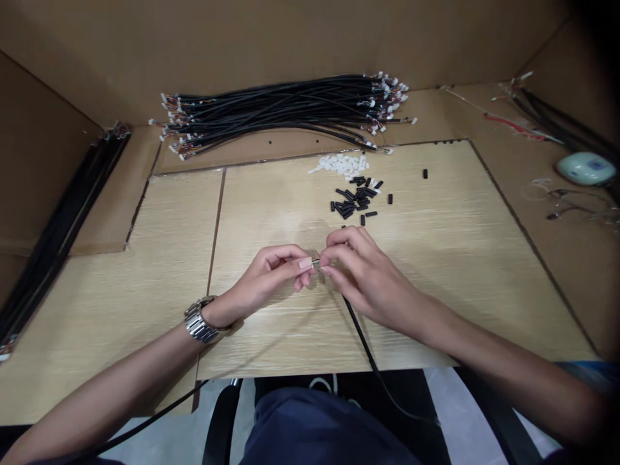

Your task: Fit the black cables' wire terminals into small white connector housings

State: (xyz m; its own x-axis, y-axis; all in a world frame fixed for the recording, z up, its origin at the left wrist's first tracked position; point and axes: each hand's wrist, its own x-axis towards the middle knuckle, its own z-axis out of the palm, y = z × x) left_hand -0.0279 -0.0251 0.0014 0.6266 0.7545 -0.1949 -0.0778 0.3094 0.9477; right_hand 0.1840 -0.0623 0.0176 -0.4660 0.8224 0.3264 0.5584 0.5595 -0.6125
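Observation:
My left hand [278,268], with a metal watch [199,321] on its wrist, pinches a small pale connector [314,262] between thumb and fingers; the fingertips cover most of it. Close beside it, my right hand [356,265] has thumb and forefinger closed on thin wires [317,261] that run into the connector. From under my right hand a black cable [358,326] passes down over the table's front edge. Beyond my hands lie a heap of short black sleeves [358,199] and a pile of small white connectors [341,165].
A big bundle of black cables [281,106] with white plugs lies along the back. More black cables [68,219] are stacked at the left. On the right cardboard ledge sit a pale green mouse-shaped object [586,169] and loose wires [576,200]. A chair armrest [223,420] stands below the table edge.

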